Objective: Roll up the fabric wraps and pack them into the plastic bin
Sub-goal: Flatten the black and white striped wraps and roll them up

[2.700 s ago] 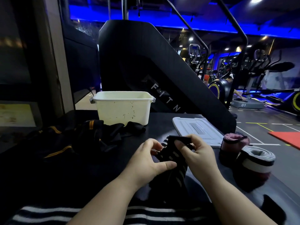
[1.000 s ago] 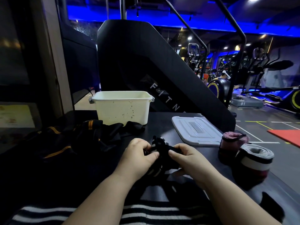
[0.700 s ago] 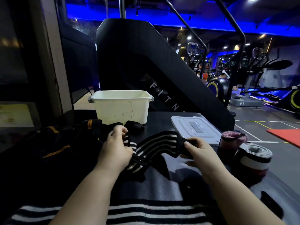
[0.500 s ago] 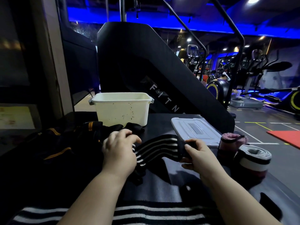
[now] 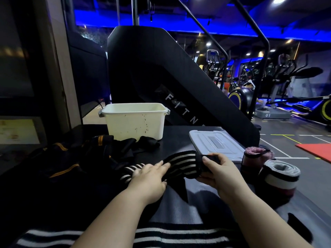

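Over table, striped wrap spans sideways: right hand pinching, left hand fingers straight.

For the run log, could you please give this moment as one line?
left hand: flat on striped wrap | right hand: grips its end | pink roll, grey roll: right of lid

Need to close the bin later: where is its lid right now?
In the head view, the grey lid lies flat right of the white plastic bin, just beyond the right hand, beside the pink rolled wrap.
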